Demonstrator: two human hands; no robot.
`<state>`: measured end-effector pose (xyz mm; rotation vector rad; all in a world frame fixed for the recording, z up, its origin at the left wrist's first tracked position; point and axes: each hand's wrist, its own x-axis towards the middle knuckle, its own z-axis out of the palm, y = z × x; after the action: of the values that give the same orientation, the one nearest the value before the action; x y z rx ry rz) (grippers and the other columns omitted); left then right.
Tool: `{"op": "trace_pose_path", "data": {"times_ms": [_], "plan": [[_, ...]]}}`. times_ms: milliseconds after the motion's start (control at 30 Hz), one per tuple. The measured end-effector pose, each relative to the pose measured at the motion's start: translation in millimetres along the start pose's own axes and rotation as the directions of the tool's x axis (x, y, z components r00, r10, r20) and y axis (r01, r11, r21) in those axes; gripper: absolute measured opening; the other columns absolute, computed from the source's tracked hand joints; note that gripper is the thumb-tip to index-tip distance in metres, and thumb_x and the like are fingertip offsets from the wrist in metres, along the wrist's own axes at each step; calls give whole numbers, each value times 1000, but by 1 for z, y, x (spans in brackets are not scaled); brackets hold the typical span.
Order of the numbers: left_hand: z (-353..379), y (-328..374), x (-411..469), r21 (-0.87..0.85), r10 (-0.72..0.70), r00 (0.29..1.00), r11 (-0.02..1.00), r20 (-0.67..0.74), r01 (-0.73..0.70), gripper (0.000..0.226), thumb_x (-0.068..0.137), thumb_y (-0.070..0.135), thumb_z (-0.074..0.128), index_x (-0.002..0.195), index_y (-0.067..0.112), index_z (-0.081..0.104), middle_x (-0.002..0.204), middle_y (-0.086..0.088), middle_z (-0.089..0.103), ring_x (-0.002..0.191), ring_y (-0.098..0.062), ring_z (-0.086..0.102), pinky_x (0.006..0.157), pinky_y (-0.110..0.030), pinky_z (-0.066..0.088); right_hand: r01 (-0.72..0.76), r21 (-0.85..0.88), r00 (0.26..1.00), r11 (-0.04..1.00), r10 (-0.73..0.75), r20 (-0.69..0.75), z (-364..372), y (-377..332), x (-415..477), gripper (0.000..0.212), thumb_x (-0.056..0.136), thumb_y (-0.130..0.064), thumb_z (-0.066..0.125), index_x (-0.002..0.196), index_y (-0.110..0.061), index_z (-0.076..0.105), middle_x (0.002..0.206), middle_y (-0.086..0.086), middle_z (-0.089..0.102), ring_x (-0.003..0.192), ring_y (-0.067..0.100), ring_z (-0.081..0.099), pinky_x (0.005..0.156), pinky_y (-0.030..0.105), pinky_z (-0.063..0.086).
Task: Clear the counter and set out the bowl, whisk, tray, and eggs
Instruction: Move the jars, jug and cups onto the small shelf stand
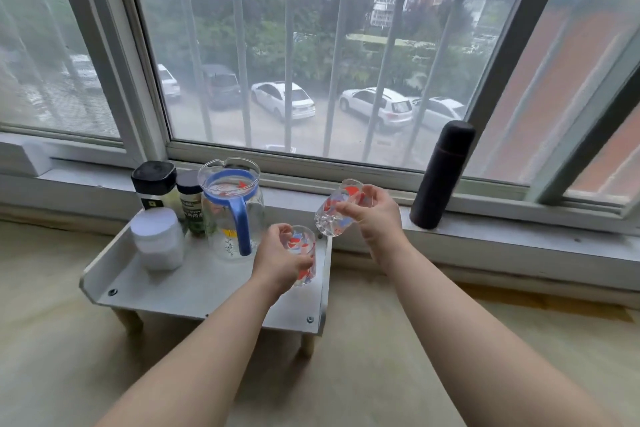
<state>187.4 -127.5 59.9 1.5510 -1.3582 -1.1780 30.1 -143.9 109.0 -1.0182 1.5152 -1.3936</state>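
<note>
A small white raised tray [194,291] on short legs stands on the counter below the window. My left hand [280,262] grips a patterned drinking glass [304,253] that is upright at the tray's right side. My right hand [372,215] holds a second patterned glass [334,213] tilted in the air, just above and right of the tray's right edge. No bowl, whisk or eggs are in view.
On the tray stand a glass pitcher with a blue handle [233,208], a white-lidded jar [159,243], a black-capped bottle [156,187] and a dark-lidded spice jar [192,201]. A black thermos [441,173] stands on the window sill at the right. Beige counter [381,357] surrounds the tray.
</note>
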Motion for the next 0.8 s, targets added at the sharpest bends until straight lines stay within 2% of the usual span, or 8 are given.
{"op": "trace_pose_path", "data": {"times_ms": [67,167,333,467,633,700,800], "plan": [[0,-4,6,-5,-14,1000,1000,-2,14,70,73,2,77,132,17,41,129,-6,51,107,-19,51,95,-37,50,-11,-12,1000,1000,12,24,9,3,10,64,71,-6,81,127,-10,49,107,1,58,95,14,56,66,12,41],[1,-9,12,-3,-28,1000,1000,-14,27,71,74,3,76,133,18,41,130,-6,51,111,-20,51,97,-39,50,-27,-41,998,999,29,49,21,9,24,68,71,-6,81,129,-9,47,114,5,58,101,17,56,79,22,41],[2,-16,20,-2,-55,998,999,-43,55,69,75,3,75,133,19,41,127,-3,51,107,-17,50,96,-35,50,-42,-132,992,990,57,113,38,24,48,77,67,-9,84,134,-7,44,125,9,57,110,22,57,85,26,44],[2,-18,23,11,-53,997,999,-48,53,69,74,2,74,133,20,41,123,-1,52,105,-16,51,94,-31,48,-57,-198,981,979,91,170,44,36,58,77,68,-6,83,134,-8,43,125,11,57,105,21,57,82,27,49],[3,-19,25,30,-47,998,998,-48,48,71,74,4,75,134,21,41,130,-1,52,109,-15,51,98,-35,49,-53,-304,975,951,116,192,48,46,69,79,68,-6,83,132,-8,37,127,13,53,111,26,56,95,37,50],[4,-19,26,21,-50,997,998,-50,51,71,75,5,75,135,22,41,132,-1,51,110,-14,50,97,-35,49,-39,-342,969,939,119,216,48,48,71,76,69,-6,82,131,-9,38,126,13,53,107,25,57,94,39,51],[6,-17,27,26,-54,997,998,-50,55,71,75,5,75,135,22,41,134,-1,51,119,-17,50,97,-36,49,-15,-372,961,928,116,250,48,50,71,73,72,-7,80,132,-11,39,125,10,53,101,21,55,81,32,51]]}}
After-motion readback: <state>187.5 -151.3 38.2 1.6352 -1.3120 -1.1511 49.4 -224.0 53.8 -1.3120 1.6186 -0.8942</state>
